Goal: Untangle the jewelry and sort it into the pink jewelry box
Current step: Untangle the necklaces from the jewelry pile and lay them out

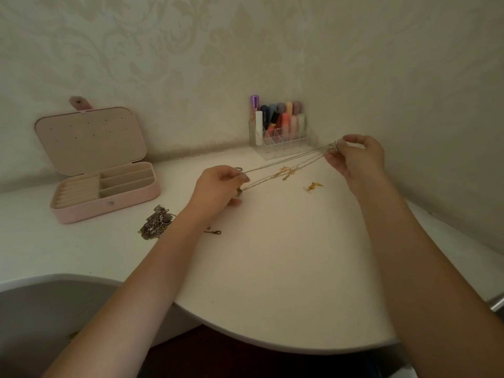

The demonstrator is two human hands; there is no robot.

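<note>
**Thin chains pulled taut between two hands over a white table**

The person's left hand [222, 184] pinches one end of a bundle of thin chains [286, 162] low over the white table [272, 268], while the right hand [357, 156] grips the other end between thumb and fingertips, raised near the wall. The strands run in nearly straight lines between the two hands, fanning slightly toward the left. A small gold pendant cluster [287, 171] hangs among the strands about midway, close to the tabletop.

The pink jewelry box [106, 192] sits open at the left of the table, well apart from the hands, its lid leaning back against the wall and its beige compartments showing no jewelry. A dark tangled heap of jewelry [156, 222] lies just beside the left forearm, between the box and the hands. A small dark clasp [214, 232] rests on the table nearby, and a gold earring [312, 186] lies below the stretched chains. A clear organizer [283, 143] with coloured tubes stands against the wall.
</note>
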